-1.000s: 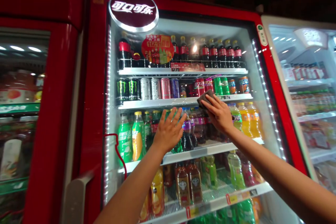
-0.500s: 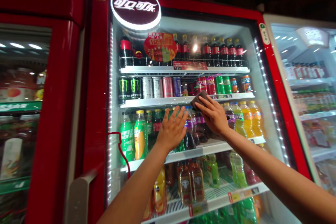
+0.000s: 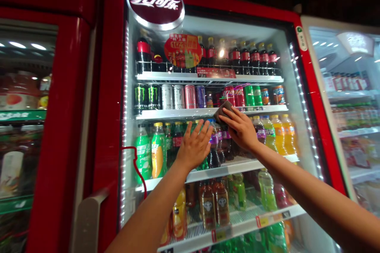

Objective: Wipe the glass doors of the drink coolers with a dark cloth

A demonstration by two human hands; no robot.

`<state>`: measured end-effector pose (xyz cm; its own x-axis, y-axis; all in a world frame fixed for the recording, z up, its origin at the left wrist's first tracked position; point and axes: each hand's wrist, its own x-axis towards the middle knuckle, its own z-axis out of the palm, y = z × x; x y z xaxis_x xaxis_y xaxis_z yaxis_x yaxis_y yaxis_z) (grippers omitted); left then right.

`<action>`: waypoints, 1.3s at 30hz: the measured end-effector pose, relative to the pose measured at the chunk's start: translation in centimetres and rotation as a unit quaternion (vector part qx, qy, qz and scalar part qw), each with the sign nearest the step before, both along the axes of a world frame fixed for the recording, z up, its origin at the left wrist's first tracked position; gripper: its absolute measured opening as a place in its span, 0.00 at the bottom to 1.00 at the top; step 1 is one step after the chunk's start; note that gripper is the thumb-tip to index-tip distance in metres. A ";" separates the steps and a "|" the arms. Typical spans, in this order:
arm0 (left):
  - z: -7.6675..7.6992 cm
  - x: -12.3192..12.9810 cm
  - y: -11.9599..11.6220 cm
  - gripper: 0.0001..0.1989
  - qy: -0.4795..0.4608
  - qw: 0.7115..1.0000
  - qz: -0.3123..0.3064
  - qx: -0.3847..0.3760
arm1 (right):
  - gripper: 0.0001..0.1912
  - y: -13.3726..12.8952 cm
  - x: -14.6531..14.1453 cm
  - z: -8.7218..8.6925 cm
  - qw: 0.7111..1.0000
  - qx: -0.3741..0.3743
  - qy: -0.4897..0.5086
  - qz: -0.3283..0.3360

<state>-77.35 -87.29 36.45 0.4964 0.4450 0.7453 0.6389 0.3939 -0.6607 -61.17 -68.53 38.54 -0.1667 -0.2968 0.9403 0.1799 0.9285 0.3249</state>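
Observation:
My left hand [image 3: 195,144] lies flat with fingers spread against the glass door [image 3: 166,142] of a red drinks fridge, holding nothing. To its right, my right hand [image 3: 241,126] presses a dark grey-brown sponge-like block [image 3: 223,114] to the same glass, fingers over its right side. Through the glass, just above the block, are soda cans [image 3: 233,95] on a white shelf [image 3: 178,114]. Bottles with purple labels [image 3: 216,138] stand behind the hands, partly covered by them.
A grey door handle [image 3: 89,221] juts out at lower left. A round lit sign [image 3: 155,4] sits on the fridge's upper left. Another red fridge [image 3: 67,126] stands at left, a white-framed one [image 3: 323,87] at right. A red line [image 3: 138,166] marks the glass.
The right hand and block have shifted very slightly left on the glass. My left hand stays in place. The view has moved a little, and the round sign's rim looks dimmer.

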 end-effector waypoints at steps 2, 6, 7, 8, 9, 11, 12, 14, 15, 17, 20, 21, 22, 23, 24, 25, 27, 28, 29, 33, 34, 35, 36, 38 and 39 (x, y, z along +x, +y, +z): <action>-0.1 0.0 0.0 0.32 0.000 1.000 0.003 0.008 | 0.33 0.5 -0.2 1.1 0.999 -0.029 0.032 -0.008; -0.1 0.2 0.0 0.32 -0.011 1.000 0.010 -0.001 | 0.31 -1.6 -2.5 3.0 0.990 -0.098 0.081 -0.053; 0.0 0.2 -0.1 0.31 -0.015 1.000 0.011 -0.009 | 0.31 -2.3 -2.9 3.0 0.990 -0.099 0.073 -0.064; 0.1 0.3 -0.2 0.31 -0.017 1.000 0.013 -0.021 | 0.32 -2.9 -3.1 2.6 0.992 -0.091 0.056 -0.071; 0.2 0.3 -0.4 0.30 -0.019 0.999 0.014 -0.035 | 0.32 -3.4 -3.0 2.1 0.994 -0.077 0.034 -0.074; 0.4 0.2 -1.2 0.31 -0.018 0.998 0.017 -0.066 | 0.32 -3.5 -1.9 0.6 0.997 -0.044 -0.012 -0.070; 0.5 0.0 -1.8 0.32 -0.016 0.996 0.020 -0.080 | 0.32 -3.3 -1.2 -0.1 0.997 -0.032 -0.030 -0.066; 0.5 -0.5 -3.3 0.35 -0.014 0.995 0.026 -0.096 | 0.32 -2.2 0.3 -1.0 0.997 -0.029 -0.040 -0.059; 0.5 -0.8 -4.2 0.36 -0.015 0.995 0.031 -0.097 | 0.32 -1.6 0.7 -1.1 0.997 -0.039 -0.030 -0.057; 0.5 -1.5 -6.1 0.37 -0.023 0.995 0.045 -0.087 | 0.33 -0.8 0.8 -0.4 0.996 -0.072 0.007 -0.053; 0.5 -2.5 -8.5 0.36 -0.036 0.994 0.074 -0.070 | 0.32 -1.8 -1.2 1.9 0.991 -0.116 0.057 -0.045; 0.5 -2.8 -9.0 0.36 -0.038 0.994 0.083 -0.067 | 0.32 -2.8 -2.1 2.6 0.990 -0.122 0.062 -0.043; 0.6 -3.0 -9.5 0.36 -0.039 0.993 0.092 -0.066 | 0.31 -3.9 -3.0 3.1 0.990 -0.122 0.061 -0.042; 0.7 -3.2 -9.7 0.36 -0.038 0.992 0.098 -0.067 | 0.31 -5.0 -3.7 3.3 0.991 -0.115 0.050 -0.042; 0.8 -3.4 -9.9 0.36 -0.037 0.992 0.102 -0.069 | 0.30 -6.1 -4.1 3.2 0.994 -0.099 0.031 -0.042; 0.9 -3.5 -10.0 0.37 -0.034 0.991 0.103 -0.072 | 0.29 -6.8 -4.3 2.8 0.996 -0.077 0.006 -0.042; 1.0 -3.8 -10.0 0.37 -0.028 0.992 0.102 -0.073 | 0.28 -7.3 -3.6 1.7 0.998 -0.024 -0.048 -0.043; 1.0 -3.9 -10.0 0.36 -0.025 0.992 0.101 -0.072 | 0.28 -6.9 -3.0 1.1 0.997 0.001 -0.071 -0.042; 1.0 -3.9 -10.0 0.36 -0.023 0.992 0.100 -0.070 | 0.29 -6.2 -2.2 0.7 0.995 0.022 -0.088 -0.040; 0.8 -4.1 -9.9 0.35 -0.022 0.992 0.103 -0.066 | 0.29 -3.1 -0.8 1.5 0.997 0.021 -0.063 -0.027; 0.7 -4.1 -9.9 0.35 -0.022 0.992 0.108 -0.066 | 0.29 -3.1 -1.2 2.1 0.999 -0.001 -0.039 -0.022; 0.7 -4.1 -10.0 0.35 -0.021 0.991 0.115 -0.066 | 0.29 -3.4 -1.9 2.8 0.999 -0.026 -0.014 -0.019; 0.6 -4.1 -10.0 0.35 -0.021 0.990 0.121 -0.067 | 0.29 -4.2 -2.8 3.4 0.999 -0.051 0.007 -0.016; 0.5 -3.9 -10.1 0.35 -0.023 0.988 0.133 -0.071 | 0.30 -6.4 -4.6 3.9 0.996 -0.081 0.029 -0.013; 0.5 -3.9 -10.2 0.35 -0.026 0.988 0.138 -0.072 | 0.31 -7.6 -5.3 3.7 0.996 -0.081 0.024 -0.012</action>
